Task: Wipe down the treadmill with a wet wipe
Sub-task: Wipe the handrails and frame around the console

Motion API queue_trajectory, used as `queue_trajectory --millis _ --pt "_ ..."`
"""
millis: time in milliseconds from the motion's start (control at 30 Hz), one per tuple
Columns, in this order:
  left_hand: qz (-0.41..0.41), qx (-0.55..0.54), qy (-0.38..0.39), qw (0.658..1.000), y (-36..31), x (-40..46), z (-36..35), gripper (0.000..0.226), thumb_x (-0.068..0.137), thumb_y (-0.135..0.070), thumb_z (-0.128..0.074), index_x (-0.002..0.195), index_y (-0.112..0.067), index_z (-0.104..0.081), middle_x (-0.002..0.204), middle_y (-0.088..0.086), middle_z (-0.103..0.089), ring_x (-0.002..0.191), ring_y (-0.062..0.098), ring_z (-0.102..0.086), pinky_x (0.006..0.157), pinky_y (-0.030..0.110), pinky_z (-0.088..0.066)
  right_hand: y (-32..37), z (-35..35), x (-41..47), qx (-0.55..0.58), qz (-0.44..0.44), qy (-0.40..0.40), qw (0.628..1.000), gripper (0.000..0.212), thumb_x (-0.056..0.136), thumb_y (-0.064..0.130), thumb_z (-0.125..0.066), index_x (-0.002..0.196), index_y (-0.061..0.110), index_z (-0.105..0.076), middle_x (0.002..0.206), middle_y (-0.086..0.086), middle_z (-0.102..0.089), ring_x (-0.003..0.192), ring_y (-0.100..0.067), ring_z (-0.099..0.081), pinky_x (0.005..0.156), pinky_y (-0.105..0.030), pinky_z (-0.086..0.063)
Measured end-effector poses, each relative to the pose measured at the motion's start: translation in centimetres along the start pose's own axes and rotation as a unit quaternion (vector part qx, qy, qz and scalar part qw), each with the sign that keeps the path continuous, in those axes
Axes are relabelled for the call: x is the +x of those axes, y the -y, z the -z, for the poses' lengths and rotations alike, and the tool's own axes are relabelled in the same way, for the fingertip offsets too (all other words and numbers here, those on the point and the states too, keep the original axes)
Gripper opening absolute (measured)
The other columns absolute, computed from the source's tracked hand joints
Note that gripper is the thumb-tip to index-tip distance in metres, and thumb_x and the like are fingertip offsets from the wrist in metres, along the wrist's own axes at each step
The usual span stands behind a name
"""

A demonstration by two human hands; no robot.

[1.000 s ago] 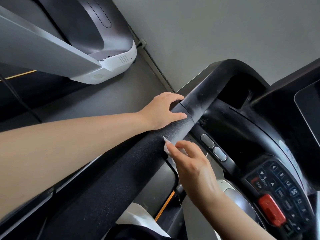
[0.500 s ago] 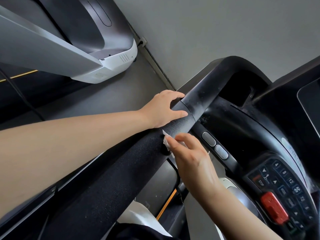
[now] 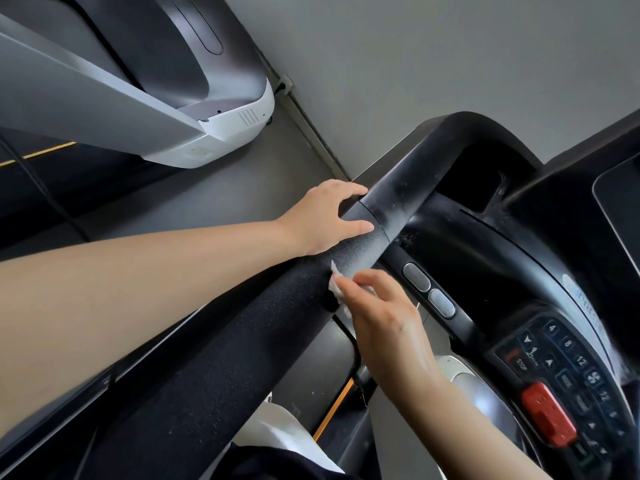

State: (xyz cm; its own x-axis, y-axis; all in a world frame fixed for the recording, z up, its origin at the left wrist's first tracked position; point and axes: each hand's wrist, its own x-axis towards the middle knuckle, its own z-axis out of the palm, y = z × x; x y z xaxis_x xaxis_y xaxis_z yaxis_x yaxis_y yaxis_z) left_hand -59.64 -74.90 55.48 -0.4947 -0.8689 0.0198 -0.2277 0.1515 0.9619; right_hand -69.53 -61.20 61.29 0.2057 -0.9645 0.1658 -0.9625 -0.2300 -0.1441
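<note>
Treadmill handrail (image 3: 242, 341), head view: black, textured foam sleeve, running diagonally from lower left to centre, joined there to a smooth glossy black bar (image 3: 415, 188) curving right toward the console.

Left hand (image 3: 322, 216): wrapped over the handrail at the foam-to-gloss joint, thumb on the near side, fingers (image 3: 346, 190) curled over the far side. Gripping the rail.

Right hand (image 3: 377, 320): just below the left, on the near flank of the foam sleeve. Wet wipe (image 3: 336, 287): small, white, crumpled, pinched between thumb and fingertips, pressed against the foam. Only a corner of the wipe visible past the fingers; remainder hidden under the hand.

Wipe position: near the upper end of the foam, close to the joint, separated from the left hand by a narrow band of foam.

Edges and room: long stretch of bare foam open toward lower left. Two grey oval buttons (image 3: 429, 292) just right of the right hand, on the inner arm. Console keypad (image 3: 568, 358) with numbered keys and STOP label farther right; red safety key (image 3: 549, 414) below it. Dark screen (image 3: 620, 209) at right edge. Grey floor (image 3: 214, 199) and pale wall (image 3: 415, 57) beyond the rail; neighbouring grey-and-white machine (image 3: 156, 98) at upper left, well apart.
</note>
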Motion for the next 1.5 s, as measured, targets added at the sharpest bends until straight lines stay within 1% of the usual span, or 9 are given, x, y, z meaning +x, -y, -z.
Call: queue_trajectory --millis 267,400,500,633,733,900,1033,1200,1500 --pt "0.006 0.0 0.004 1.0 -0.1 -0.1 0.1 0.057 0.084 -0.031 -0.069 0.135 -0.017 -0.048 0.137 0.0 -0.046 0.128 0.011 -0.038 0.096 0.009 -0.02 0.1 -1.2 -4.1 0.049 0.024 0.07 0.996 0.011 0.096 0.038 -0.049 0.094 0.036 -0.06 0.088 0.016 -0.058 0.08 0.002 -0.052 0.076 -0.01 -0.041" --pt "0.008 0.002 0.007 1.0 -0.3 -0.1 0.1 0.057 0.084 -0.031 -0.068 0.135 -0.017 -0.047 0.137 0.0 -0.046 0.128 0.011 -0.038 0.097 0.01 -0.02 1.2 -0.9 -3.5 0.078 -0.066 0.028 0.994 0.026 0.095 0.02 -0.044 0.113 0.027 -0.061 0.095 0.009 -0.056 0.081 -0.004 -0.052 0.079 -0.013 -0.04" --pt "0.012 0.004 0.011 1.0 -0.2 -0.2 0.1 0.056 0.085 -0.031 -0.068 0.135 -0.017 -0.047 0.137 0.0 -0.046 0.128 0.011 -0.038 0.099 0.011 -0.021 2.2 -0.4 -5.1 0.077 0.075 0.1 0.989 0.026 0.098 0.018 -0.042 0.113 0.017 -0.063 0.098 0.003 -0.054 0.083 -0.009 -0.05 0.082 -0.019 -0.041" --pt "0.003 0.018 0.002 1.0 -0.4 -0.1 0.1 0.045 0.092 -0.028 -0.059 0.134 -0.014 -0.049 0.136 0.003 -0.049 0.128 0.014 -0.04 0.098 0.012 -0.022 -2.5 -1.1 -0.4 0.033 -0.058 -0.038 0.997 0.029 0.095 0.028 -0.045 0.097 0.016 -0.071 0.085 -0.001 -0.056 0.077 -0.009 -0.048 0.074 -0.019 -0.04" --pt "-0.012 0.012 -0.013 1.0 -0.7 -0.2 0.1 0.032 0.1 -0.021 -0.042 0.124 -0.007 -0.057 0.128 0.009 -0.056 0.122 0.019 -0.045 0.092 0.013 -0.025 -0.9 -1.6 0.4 0.063 -0.068 0.009 0.996 0.029 0.094 0.01 -0.04 0.1 0.001 -0.067 0.085 0.003 -0.05 0.078 -0.009 -0.047 0.071 -0.015 -0.036" --pt "-0.011 0.015 -0.012 1.0 -0.7 -0.2 0.1 0.034 0.101 -0.009 -0.036 0.13 -0.01 -0.054 0.132 0.006 -0.053 0.124 0.016 -0.041 0.091 0.006 -0.02 -6.0 -1.2 3.1 0.045 -0.078 -0.026 0.996 0.031 0.095 0.013 -0.04 0.102 0.001 -0.068 0.077 0.009 -0.041 0.071 -0.01 -0.044 0.068 -0.027 -0.041" --pt "-0.009 0.024 -0.006 1.0 -0.7 -0.3 0.0 0.036 0.101 -0.009 -0.036 0.133 -0.01 -0.051 0.134 0.008 -0.051 0.126 0.018 -0.041 0.093 0.007 -0.02 -5.8 -1.0 3.6 0.069 -0.085 -0.048 0.993 0.03 0.093 0.013 -0.044 0.106 -0.001 -0.067 0.086 0.001 -0.047 0.077 -0.007 -0.046 0.074 -0.006 -0.037" --pt "-0.013 0.042 -0.005 0.999 -0.6 -0.3 0.0 0.037 0.1 -0.009 -0.036 0.135 -0.01 -0.049 0.136 0.008 -0.05 0.128 0.019 -0.041 0.096 0.01 -0.02 -7.5 -0.3 4.5 0.1 -0.066 -0.022 0.993 0.028 0.091 0.011 -0.049 0.108 0.005 -0.071 0.087 -0.005 -0.048 0.074 -0.012 -0.05 0.072 -0.012 -0.042" --pt "-0.023 0.034 -0.018 0.999 -0.6 -0.3 0.1 0.035 0.1 -0.008 -0.037 0.131 -0.012 -0.053 0.131 0.003 -0.053 0.122 0.011 -0.041 0.09 0.004 -0.019 -8.9 1.1 6.4 0.192 -0.21 0.011 0.959 0.015 0.08 0.004 -0.073 0.073 0.017 -0.069 0.068 0.011 -0.061 0.064 0.009 -0.06 0.066 -0.007 -0.044"
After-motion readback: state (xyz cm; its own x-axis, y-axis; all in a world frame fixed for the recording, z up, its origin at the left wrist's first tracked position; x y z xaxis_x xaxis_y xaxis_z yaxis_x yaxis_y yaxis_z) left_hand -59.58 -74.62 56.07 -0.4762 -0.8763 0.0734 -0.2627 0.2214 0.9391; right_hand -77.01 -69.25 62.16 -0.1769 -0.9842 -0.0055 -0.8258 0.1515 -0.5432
